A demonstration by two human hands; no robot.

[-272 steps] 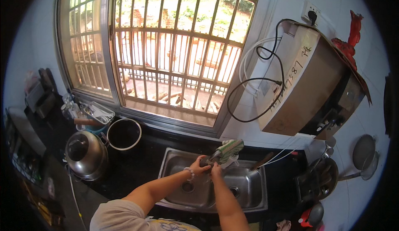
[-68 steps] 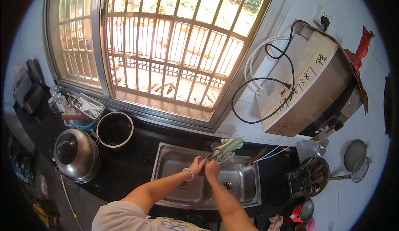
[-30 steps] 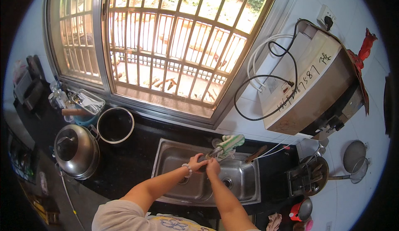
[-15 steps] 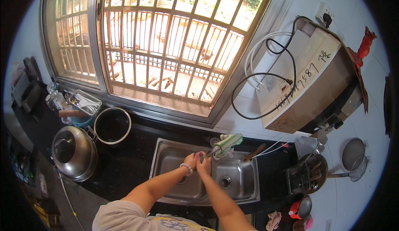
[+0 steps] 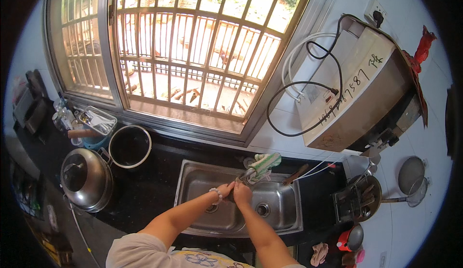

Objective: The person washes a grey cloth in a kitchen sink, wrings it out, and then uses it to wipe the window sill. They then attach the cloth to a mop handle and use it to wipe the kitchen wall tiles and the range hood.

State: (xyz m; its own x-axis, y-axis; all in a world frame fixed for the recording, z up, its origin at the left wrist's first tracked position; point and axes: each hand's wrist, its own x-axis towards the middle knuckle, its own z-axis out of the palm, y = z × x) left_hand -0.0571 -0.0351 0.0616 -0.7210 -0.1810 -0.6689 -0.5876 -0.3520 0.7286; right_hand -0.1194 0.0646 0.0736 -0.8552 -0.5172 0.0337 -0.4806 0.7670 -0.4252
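My left hand (image 5: 225, 190), with a beaded bracelet at the wrist, and my right hand (image 5: 242, 193) meet over the middle of a double-bowl steel sink (image 5: 300, 209). The fingers of both are closed, close under the metal faucet (image 5: 248, 174). A small dark thing shows between the hands, mostly hidden, and I cannot make out its kind. Draped over the back of the faucet is a green-and-white striped cloth (image 5: 265, 166). A drain (image 5: 263, 209) shows in the right bowl.
Left of the sink stand a lidded steel pot (image 5: 88, 183) and a round dark basin (image 5: 129, 146). A boxy water heater (image 5: 352, 92) with cables hangs at right. Below it are a utensil holder (image 5: 348, 203) and a red pan (image 5: 343, 239). A barred window (image 5: 193, 60) lies behind.
My hands have shifted slightly, the right one moving a little right and lower. Less of the dark thing shows above the fingers. The view has tilted slightly.
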